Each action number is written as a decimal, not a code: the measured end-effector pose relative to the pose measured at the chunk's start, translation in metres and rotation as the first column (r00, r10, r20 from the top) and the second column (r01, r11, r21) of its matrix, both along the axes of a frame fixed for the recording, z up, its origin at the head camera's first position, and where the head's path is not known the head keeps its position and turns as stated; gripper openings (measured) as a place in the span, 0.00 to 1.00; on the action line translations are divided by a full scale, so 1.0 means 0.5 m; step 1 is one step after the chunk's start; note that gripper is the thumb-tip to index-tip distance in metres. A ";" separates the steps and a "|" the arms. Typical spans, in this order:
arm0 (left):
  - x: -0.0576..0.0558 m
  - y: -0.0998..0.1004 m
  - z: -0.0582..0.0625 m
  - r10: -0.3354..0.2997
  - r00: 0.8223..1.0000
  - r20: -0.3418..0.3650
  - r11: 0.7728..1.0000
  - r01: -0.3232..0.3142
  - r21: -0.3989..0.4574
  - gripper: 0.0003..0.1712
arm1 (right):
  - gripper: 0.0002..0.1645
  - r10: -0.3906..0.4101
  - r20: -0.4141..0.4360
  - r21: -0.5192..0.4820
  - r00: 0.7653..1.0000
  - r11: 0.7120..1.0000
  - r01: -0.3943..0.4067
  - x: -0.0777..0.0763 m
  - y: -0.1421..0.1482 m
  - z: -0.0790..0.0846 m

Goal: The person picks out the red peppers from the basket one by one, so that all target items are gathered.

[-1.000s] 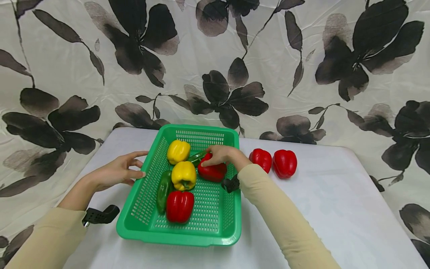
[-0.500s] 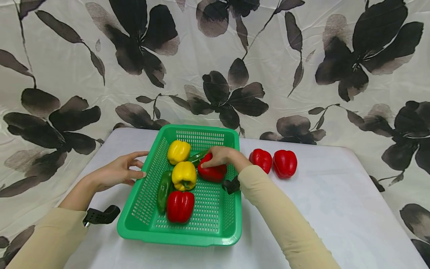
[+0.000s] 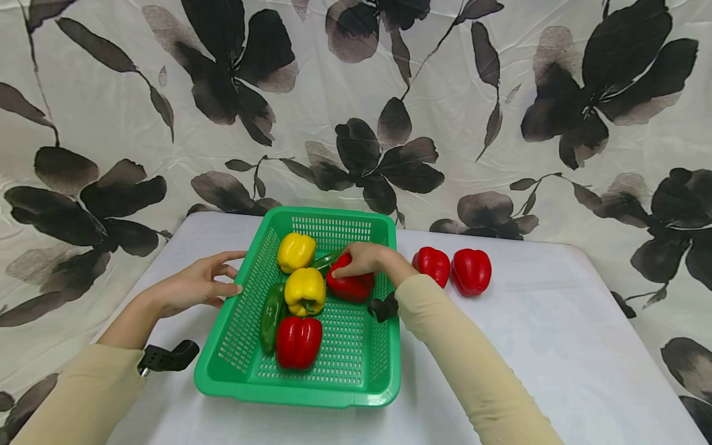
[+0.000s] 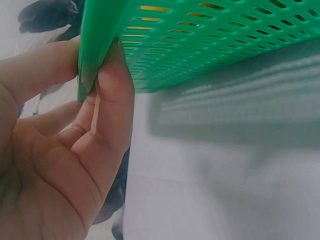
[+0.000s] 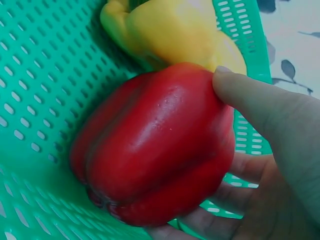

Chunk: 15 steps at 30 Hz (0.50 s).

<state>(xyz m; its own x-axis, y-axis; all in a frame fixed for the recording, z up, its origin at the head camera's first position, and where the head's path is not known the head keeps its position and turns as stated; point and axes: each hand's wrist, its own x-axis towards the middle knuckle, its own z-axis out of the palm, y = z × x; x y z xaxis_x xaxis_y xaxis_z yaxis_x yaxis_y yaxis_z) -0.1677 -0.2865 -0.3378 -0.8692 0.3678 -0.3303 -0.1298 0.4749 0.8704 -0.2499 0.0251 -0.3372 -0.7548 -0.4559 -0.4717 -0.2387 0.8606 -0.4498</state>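
My left hand (image 3: 194, 281) pinches the left rim of a green perforated plastic basket (image 3: 358, 395); the left wrist view shows thumb and fingers on either side of the rim (image 4: 100, 40). Inside the basket, toward its right wall, my right hand (image 3: 368, 256) grips a red bell pepper (image 3: 351, 288). In the right wrist view the thumb lies on top of this pepper (image 5: 160, 140) and the other fingers reach under it. Two yellow bell peppers (image 3: 296, 252), another red bell pepper (image 3: 299, 343) and two long green cucumber-like vegetables (image 3: 272, 318) lie around it, one partly hidden.
Two more red bell peppers (image 3: 471, 272) sit side by side on the white table (image 3: 534, 334), right of the basket; the nearer one is partly behind the right forearm. A floral cloth (image 3: 473, 80) hangs behind the table.
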 end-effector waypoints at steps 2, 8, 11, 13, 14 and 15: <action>0.000 0.000 0.000 0.000 1.000 0.000 1.000 0.000 0.000 0.47 | 0.34 -0.006 0.007 -0.011 1.000 1.000 0.006 0.001 0.001 0.002; -0.001 -0.001 -0.001 -0.008 1.000 -0.009 1.000 0.008 -0.001 0.48 | 0.35 0.000 -0.030 -0.015 1.000 1.000 -0.001 0.007 0.002 0.008; 0.000 -0.002 -0.002 -0.009 1.000 -0.012 1.000 0.009 -0.006 0.48 | 0.36 -0.008 -0.051 -0.027 0.999 1.000 0.006 0.009 0.002 0.014; -0.001 -0.002 -0.002 -0.009 1.000 -0.014 1.000 0.009 -0.009 0.48 | 0.36 -0.013 -0.061 -0.033 0.998 0.999 0.011 0.011 0.003 0.018; -0.001 -0.002 -0.002 -0.009 1.000 -0.013 1.000 0.009 -0.008 0.48 | 0.36 -0.014 -0.066 -0.037 0.998 0.999 0.012 0.011 0.003 0.020; -0.001 -0.002 -0.002 -0.009 1.000 -0.014 1.000 0.009 -0.008 0.48 | 0.36 -0.016 -0.067 -0.040 0.998 0.999 0.013 0.013 0.003 0.022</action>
